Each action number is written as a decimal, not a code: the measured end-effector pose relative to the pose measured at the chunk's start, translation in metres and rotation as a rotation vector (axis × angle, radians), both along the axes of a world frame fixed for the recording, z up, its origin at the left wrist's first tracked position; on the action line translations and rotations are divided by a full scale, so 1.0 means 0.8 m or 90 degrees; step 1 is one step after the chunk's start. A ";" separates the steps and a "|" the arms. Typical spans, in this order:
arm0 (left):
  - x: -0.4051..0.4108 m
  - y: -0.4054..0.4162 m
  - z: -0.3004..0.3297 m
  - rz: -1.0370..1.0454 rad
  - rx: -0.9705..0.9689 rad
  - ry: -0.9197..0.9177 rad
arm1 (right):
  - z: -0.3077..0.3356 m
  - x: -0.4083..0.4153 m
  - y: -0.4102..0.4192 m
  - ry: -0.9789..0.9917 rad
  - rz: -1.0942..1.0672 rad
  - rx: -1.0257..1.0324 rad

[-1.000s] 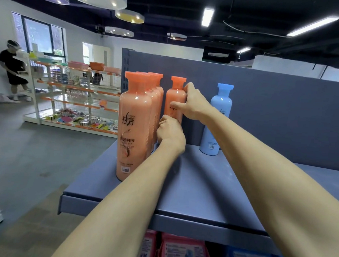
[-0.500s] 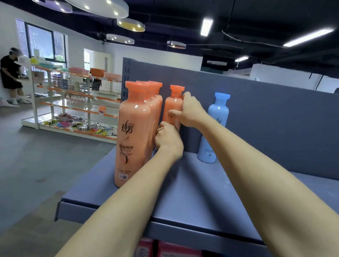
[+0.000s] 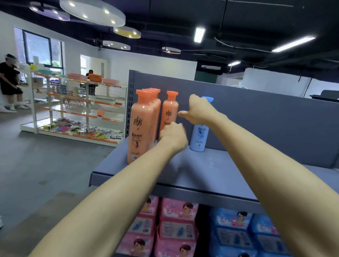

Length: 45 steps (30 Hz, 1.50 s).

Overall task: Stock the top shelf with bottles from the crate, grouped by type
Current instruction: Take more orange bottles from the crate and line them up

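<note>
- Grey top shelf (image 3: 211, 171) with its grey back panel (image 3: 275, 119) fills our view, in a shop under a dark ceiling.
- At its left end we see a row of orange bottles (image 3: 141, 126) standing front to back.
- Just beside it stands a single orange bottle (image 3: 168, 113).
- Our left hand (image 3: 173, 135) is curled low at that bottle; whether it grips we cannot tell.
- Our right hand (image 3: 199, 110) hangs loosely curled between it and the blue bottle (image 3: 199, 135), holding nothing.
- Pink packs (image 3: 175, 229) and blue packs (image 3: 235, 239) sit below.
</note>
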<state>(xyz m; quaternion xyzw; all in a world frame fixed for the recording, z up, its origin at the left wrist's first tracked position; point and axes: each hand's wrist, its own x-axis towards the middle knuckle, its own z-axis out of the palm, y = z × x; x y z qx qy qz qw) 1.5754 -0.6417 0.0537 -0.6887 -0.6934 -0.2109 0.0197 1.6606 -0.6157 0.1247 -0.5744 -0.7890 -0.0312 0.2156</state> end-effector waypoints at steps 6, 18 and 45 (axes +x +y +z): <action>0.021 -0.113 -0.033 -0.064 0.094 0.059 | -0.041 0.074 -0.105 0.098 0.063 0.061; 0.115 -0.218 -0.248 -0.175 -0.052 -0.056 | -0.265 0.230 -0.246 0.123 -0.021 -0.084; 0.127 -0.344 -0.732 0.019 -0.773 -0.105 | -0.819 0.267 -0.361 0.171 -0.164 -0.767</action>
